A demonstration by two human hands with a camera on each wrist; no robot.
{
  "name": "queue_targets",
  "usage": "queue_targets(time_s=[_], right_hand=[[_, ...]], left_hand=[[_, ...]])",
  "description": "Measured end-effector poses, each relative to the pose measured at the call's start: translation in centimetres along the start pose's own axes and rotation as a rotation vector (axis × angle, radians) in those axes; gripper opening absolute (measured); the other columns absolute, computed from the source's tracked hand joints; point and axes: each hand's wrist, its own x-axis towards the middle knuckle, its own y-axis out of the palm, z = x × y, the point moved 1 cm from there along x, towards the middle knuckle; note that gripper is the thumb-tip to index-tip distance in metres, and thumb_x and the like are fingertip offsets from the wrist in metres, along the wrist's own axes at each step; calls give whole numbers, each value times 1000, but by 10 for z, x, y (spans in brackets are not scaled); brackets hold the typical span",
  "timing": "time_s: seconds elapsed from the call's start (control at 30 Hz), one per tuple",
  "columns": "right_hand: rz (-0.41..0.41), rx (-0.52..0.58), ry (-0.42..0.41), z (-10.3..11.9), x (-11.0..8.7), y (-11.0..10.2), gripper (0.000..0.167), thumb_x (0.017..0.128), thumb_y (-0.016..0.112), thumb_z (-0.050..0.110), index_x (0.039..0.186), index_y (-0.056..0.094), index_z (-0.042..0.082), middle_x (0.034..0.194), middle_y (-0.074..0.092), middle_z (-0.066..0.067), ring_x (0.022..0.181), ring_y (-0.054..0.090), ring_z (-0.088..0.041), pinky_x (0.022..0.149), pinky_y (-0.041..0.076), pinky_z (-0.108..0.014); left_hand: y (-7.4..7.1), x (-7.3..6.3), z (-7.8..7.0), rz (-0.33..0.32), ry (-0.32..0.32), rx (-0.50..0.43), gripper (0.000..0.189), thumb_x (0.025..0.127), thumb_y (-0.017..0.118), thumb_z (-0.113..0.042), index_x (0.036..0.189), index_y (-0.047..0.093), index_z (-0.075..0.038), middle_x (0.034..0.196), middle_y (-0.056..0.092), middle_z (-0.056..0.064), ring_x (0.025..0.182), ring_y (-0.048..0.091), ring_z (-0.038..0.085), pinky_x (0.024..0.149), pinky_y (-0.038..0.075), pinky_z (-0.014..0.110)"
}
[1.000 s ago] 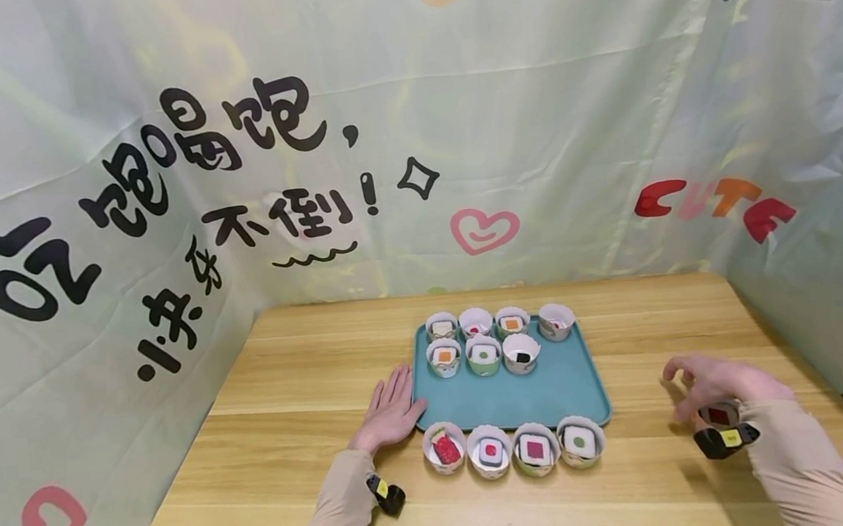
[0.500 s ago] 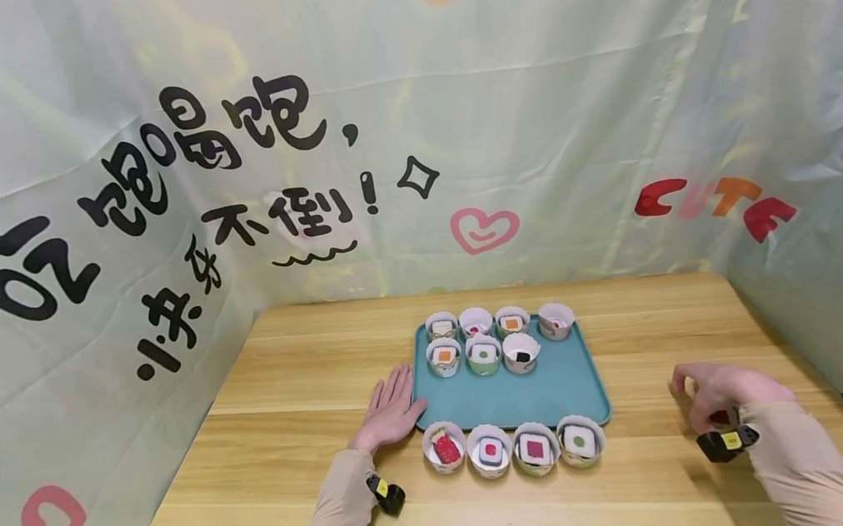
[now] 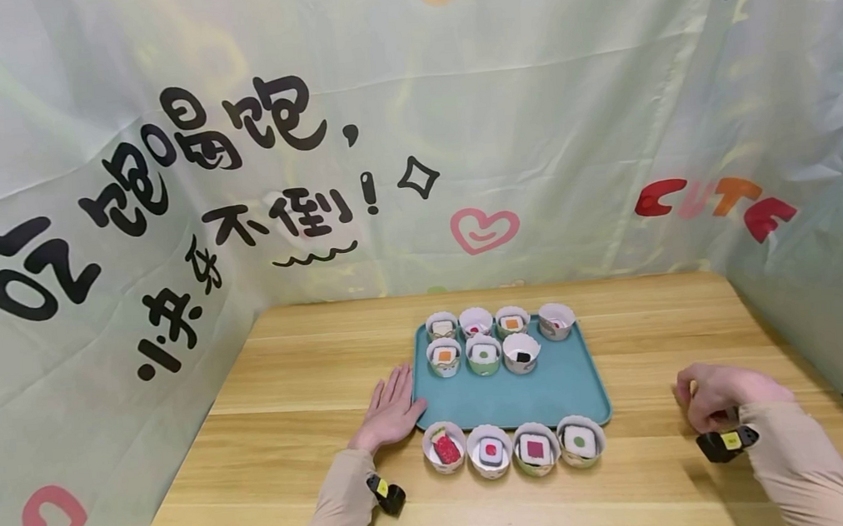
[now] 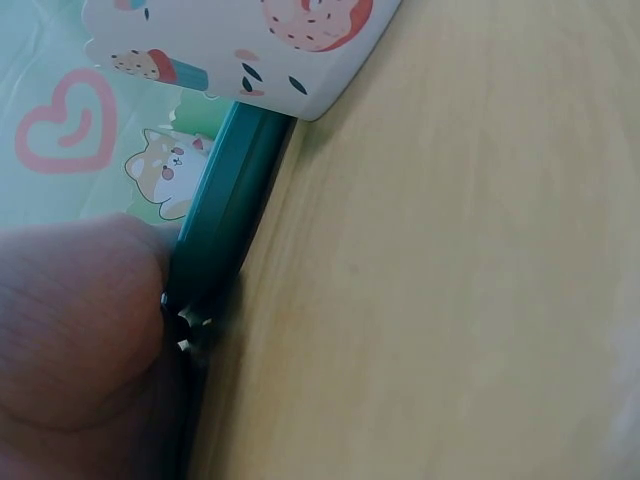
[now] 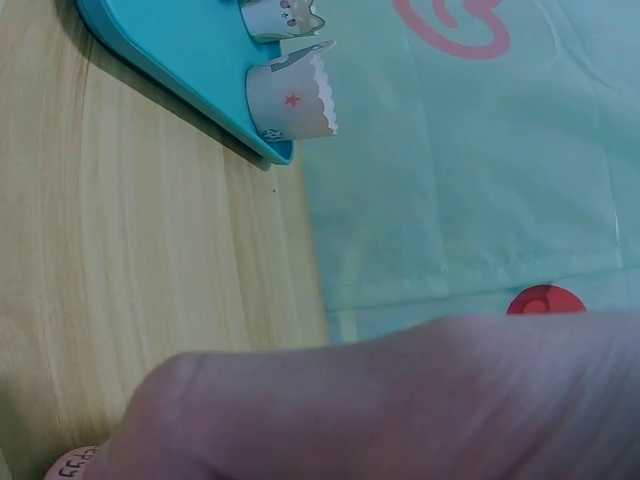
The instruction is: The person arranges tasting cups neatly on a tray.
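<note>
In the head view my left hand [image 3: 388, 412] lies flat on the table with fingers straight. Its thumb touches the left edge of a teal tray [image 3: 513, 405]; the left wrist view shows the tray rim [image 4: 225, 200] against the thumb's base. Right of the tray, my right hand [image 3: 733, 388] bends over a paper cup, fingers curled and seemingly pinching it. That cup is mostly hidden; a pink lettered bit of the paper cup [image 5: 70, 464] shows under the hand in the right wrist view. In front of the tray stand several paper cups [image 3: 489, 452] holding sushi-like pieces.
On the tray's rear half, several paper cups [image 3: 444, 358] stand in two rows, one paper cup [image 3: 557, 322] apart at the back right corner. Printed cloth walls [image 3: 570, 158] bound the wooden table [image 3: 308, 340] at the back and sides.
My right hand has drawn its fingers in and closed over the paper cup, hiding the dark red piece that showed a second ago. My left hand has stayed put.
</note>
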Motion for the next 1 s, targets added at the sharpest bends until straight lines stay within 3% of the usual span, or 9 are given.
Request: queue_targets(time_s=[0.43,0.77,1.0], right_hand=[[-9,123,-7,3,-1,0,21,72,52,-12,88,47,1,52,41,2,44,30,-4,44,26,-18],[-83,18,-68,5,2,-6,28,70,57,-9,94,46,0,55,46,0,48,39,-9,49,34,-21],[-194,-136,-117,7,4,-10,28,71,64,1,94,50,6,65,43,1,51,39,-11,47,29,-21]], left_hand=[[6,5,6,-18,-8,10,68,108,32,-40,161,11,-4,172,3,10,160,1,28,129,-2,51],[4,4,4,-9,-8,12,68,108,31,-40,161,11,-4,172,2,11,160,1,29,129,-3,51],[6,5,7,-12,1,17,68,108,32,-39,161,11,-3,172,4,12,160,2,30,129,-1,51]])
